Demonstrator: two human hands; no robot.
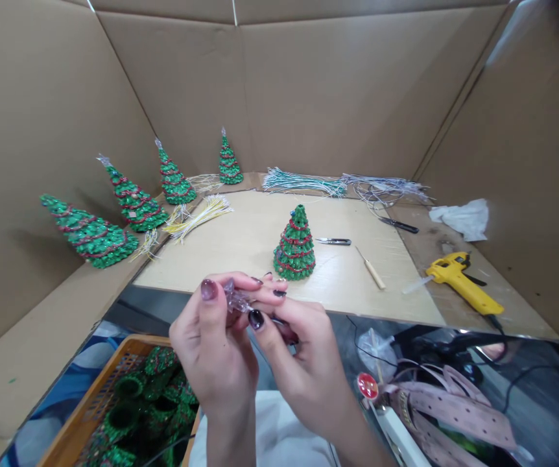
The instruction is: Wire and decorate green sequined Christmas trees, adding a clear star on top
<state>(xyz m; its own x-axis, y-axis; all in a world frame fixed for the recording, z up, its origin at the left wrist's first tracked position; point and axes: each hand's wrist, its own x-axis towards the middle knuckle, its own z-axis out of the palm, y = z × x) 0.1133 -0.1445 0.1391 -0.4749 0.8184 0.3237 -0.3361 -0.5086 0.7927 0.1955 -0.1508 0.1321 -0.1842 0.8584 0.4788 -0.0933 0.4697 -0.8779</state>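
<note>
Clear plastic is pinched in both hands: a small star (235,298) is steadied between thumb and fingers of the left hand (218,344), while its lower end is held by the closed fingertips of the right hand (303,344), presumably for fine control. Just beyond, a green tree (295,250) is stood upright on a pale board (240,259), seemingly for easy reach. Snips (334,241) and an awl (371,269) are laid beside it; a yellow glue gun (469,285) is set farther right, likely kept handy.

both hands (260,331) pinching, fingers curled
</note>
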